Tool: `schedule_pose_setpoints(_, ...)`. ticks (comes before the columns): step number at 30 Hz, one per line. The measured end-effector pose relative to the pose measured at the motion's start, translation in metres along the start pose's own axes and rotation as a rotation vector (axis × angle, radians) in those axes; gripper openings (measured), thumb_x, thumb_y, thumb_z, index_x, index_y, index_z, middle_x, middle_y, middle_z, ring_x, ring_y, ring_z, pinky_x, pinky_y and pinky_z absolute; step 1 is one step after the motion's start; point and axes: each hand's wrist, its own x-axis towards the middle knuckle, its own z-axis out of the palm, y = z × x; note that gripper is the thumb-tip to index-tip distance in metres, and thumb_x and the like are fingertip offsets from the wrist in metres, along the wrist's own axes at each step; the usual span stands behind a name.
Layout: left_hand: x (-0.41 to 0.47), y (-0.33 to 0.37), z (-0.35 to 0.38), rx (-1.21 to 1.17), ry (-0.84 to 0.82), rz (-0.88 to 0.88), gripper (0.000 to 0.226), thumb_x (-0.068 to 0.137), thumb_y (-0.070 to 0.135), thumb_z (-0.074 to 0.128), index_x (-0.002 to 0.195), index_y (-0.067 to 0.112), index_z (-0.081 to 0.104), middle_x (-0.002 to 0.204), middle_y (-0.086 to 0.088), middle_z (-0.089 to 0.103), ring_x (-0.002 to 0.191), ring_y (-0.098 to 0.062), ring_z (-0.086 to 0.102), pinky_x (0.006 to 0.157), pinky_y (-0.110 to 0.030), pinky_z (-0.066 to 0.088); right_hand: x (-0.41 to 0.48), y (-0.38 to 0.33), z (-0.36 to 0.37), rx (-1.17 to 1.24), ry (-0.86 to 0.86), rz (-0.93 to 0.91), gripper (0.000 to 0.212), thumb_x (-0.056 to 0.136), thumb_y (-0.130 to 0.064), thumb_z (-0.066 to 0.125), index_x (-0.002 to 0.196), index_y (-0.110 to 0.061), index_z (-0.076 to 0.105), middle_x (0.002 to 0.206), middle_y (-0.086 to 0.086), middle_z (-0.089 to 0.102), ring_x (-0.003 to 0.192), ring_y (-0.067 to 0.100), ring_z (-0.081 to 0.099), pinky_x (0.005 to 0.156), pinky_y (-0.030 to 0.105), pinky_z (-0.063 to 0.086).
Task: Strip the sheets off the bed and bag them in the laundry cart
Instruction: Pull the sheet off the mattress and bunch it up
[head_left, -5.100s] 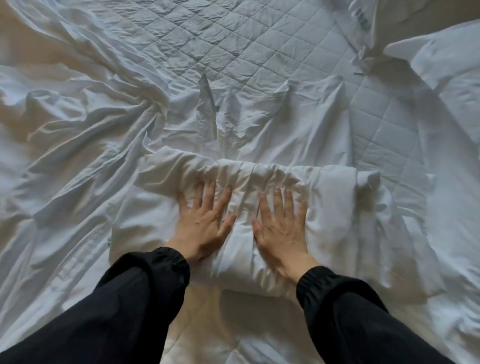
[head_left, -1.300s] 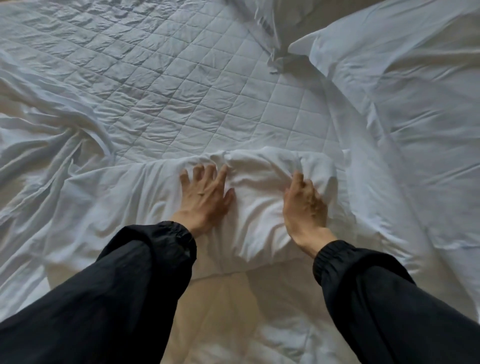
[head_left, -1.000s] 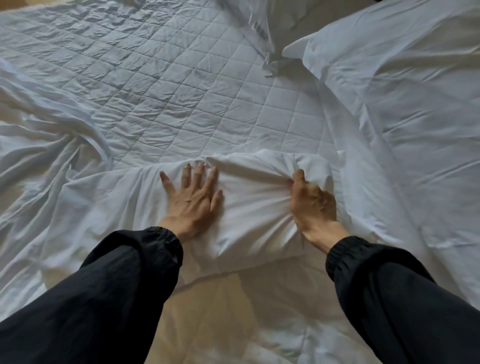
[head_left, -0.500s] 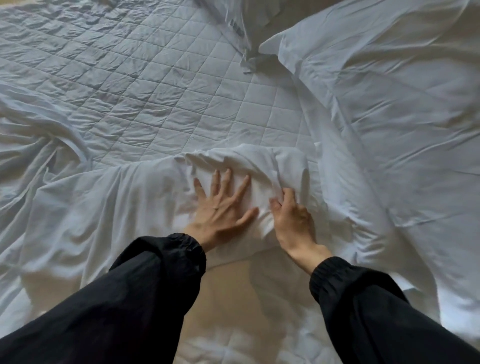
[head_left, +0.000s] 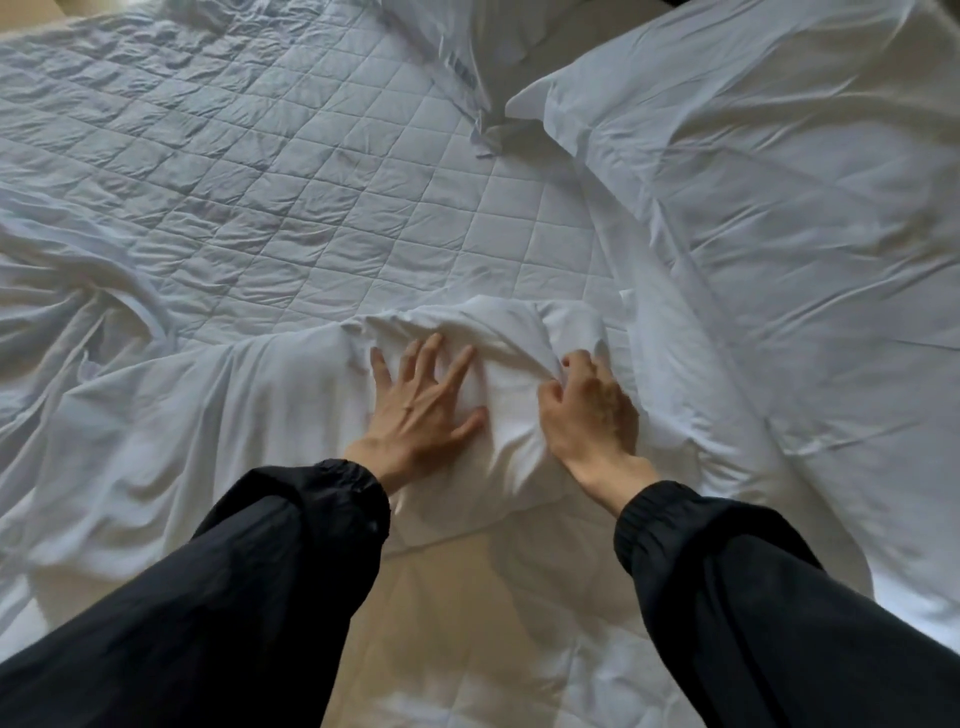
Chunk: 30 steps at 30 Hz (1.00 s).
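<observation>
A loose white bed sheet (head_left: 208, 415) lies crumpled over the near and left part of the bed, its far edge gathered into a thick roll (head_left: 498, 332). My left hand (head_left: 421, 405) presses flat on that roll, fingers spread. My right hand (head_left: 587, 410) sits just to the right, its fingers curled into a fold of the same sheet. Both arms wear black sleeves. The laundry cart is not in view.
The bare quilted mattress pad (head_left: 311, 171) covers the far half of the bed. A large white pillow (head_left: 779, 182) lies at the right, and a second pillow (head_left: 467, 47) sits at the far top. More rumpled sheet (head_left: 52, 291) bunches at the left.
The sheet's roll has been gathered narrower and pushed farther up the bed. My right hand went from flat to gripping a fold, and both hands have drawn closer together.
</observation>
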Motion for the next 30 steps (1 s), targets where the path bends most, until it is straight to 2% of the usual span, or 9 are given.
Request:
schedule_pose_setpoints(2, 0.018, -0.006, -0.007, -0.039, 0.028, -0.031, 0.081, 0.088, 0.063, 0.040, 0.153, 0.031, 0.003, 0.159, -0.010, -0.001, 0.147, -0.028, -0.003, 0.113, -0.060, -0.010, 0.012, -0.009, 0.000, 0.007, -0.032, -0.044, 0.032, 0.094, -0.032, 0.042, 0.116, -0.010, 0.053, 0.113, 0.012, 0.057, 0.098, 0.033, 0.056, 0.077, 0.037, 0.044)
schedule_pose_setpoints(5, 0.041, -0.016, -0.012, -0.035, -0.008, -0.062, 0.077, 0.091, 0.060, 0.038, 0.153, 0.028, 0.005, 0.159, -0.010, 0.007, 0.147, -0.029, 0.002, 0.113, -0.060, -0.005, 0.032, -0.020, 0.004, -0.010, -0.096, -0.060, 0.044, 0.097, -0.041, 0.040, 0.127, -0.011, 0.051, 0.122, 0.013, 0.056, 0.109, 0.033, 0.054, 0.087, 0.039, 0.042)
schedule_pose_setpoints(9, 0.065, -0.026, -0.015, -0.076, 0.069, -0.110, 0.048, 0.098, 0.050, 0.023, 0.138, 0.027, 0.038, 0.137, -0.008, 0.050, 0.128, -0.029, 0.042, 0.103, -0.048, 0.023, 0.059, -0.030, 0.017, -0.012, -0.171, -0.036, 0.056, 0.094, -0.055, 0.037, 0.131, -0.014, 0.049, 0.128, 0.013, 0.052, 0.116, 0.034, 0.051, 0.096, 0.041, 0.039)
schedule_pose_setpoints(11, 0.076, -0.033, -0.016, -0.041, 0.069, -0.154, 0.046, 0.098, 0.052, 0.024, 0.125, 0.024, 0.048, 0.123, -0.009, 0.059, 0.117, -0.029, 0.050, 0.098, -0.045, 0.026, 0.071, -0.035, 0.020, -0.022, -0.199, -0.032, 0.059, 0.094, -0.058, 0.035, 0.131, -0.015, 0.047, 0.130, 0.012, 0.050, 0.117, 0.033, 0.050, 0.096, 0.042, 0.039)
schedule_pose_setpoints(15, 0.091, -0.049, -0.013, 0.024, -0.066, -0.181, 0.061, 0.087, 0.070, 0.024, 0.105, 0.020, 0.054, 0.112, -0.010, 0.064, 0.113, -0.029, 0.054, 0.102, -0.054, 0.022, 0.088, -0.045, 0.029, -0.072, -0.219, -0.065, 0.044, 0.099, -0.042, 0.035, 0.127, -0.010, 0.046, 0.126, 0.016, 0.052, 0.114, 0.035, 0.052, 0.090, 0.040, 0.041)
schedule_pose_setpoints(17, 0.092, -0.051, -0.013, 0.014, -0.030, -0.142, 0.063, 0.085, 0.073, 0.028, 0.098, 0.018, 0.056, 0.109, -0.011, 0.066, 0.103, -0.030, 0.060, 0.087, -0.042, 0.035, 0.095, -0.047, 0.034, -0.099, -0.191, -0.085, 0.031, 0.100, -0.029, 0.035, 0.119, -0.006, 0.047, 0.117, 0.017, 0.059, 0.106, 0.036, 0.057, 0.080, 0.037, 0.041)
schedule_pose_setpoints(21, 0.087, -0.054, -0.024, 0.025, 0.118, -0.066, 0.056, 0.083, 0.074, 0.036, 0.086, 0.020, 0.051, 0.098, -0.016, 0.067, 0.092, -0.034, 0.062, 0.069, -0.034, 0.033, 0.099, -0.040, 0.032, 0.000, -0.090, -0.061, 0.023, 0.099, -0.023, 0.031, 0.103, -0.007, 0.046, 0.103, 0.018, 0.064, 0.094, 0.038, 0.061, 0.070, 0.035, 0.037)
schedule_pose_setpoints(26, 0.078, -0.055, -0.029, 0.010, 0.169, -0.005, 0.049, 0.084, 0.073, 0.034, 0.080, 0.025, 0.046, 0.092, -0.015, 0.066, 0.088, -0.034, 0.063, 0.067, -0.034, 0.031, 0.090, -0.032, 0.032, 0.057, -0.068, 0.034, 0.034, 0.099, -0.033, 0.031, 0.105, -0.007, 0.052, 0.106, 0.019, 0.064, 0.098, 0.038, 0.058, 0.080, 0.041, 0.042)
schedule_pose_setpoints(30, 0.080, -0.057, -0.029, -0.029, 0.163, -0.026, 0.058, 0.085, 0.072, 0.030, 0.078, 0.020, 0.057, 0.087, -0.011, 0.066, 0.087, -0.031, 0.062, 0.067, -0.034, 0.032, 0.102, -0.025, 0.021, 0.043, -0.049, 0.188, 0.044, 0.098, -0.037, 0.029, 0.115, -0.006, 0.054, 0.121, 0.022, 0.056, 0.111, 0.038, 0.051, 0.090, 0.042, 0.038)
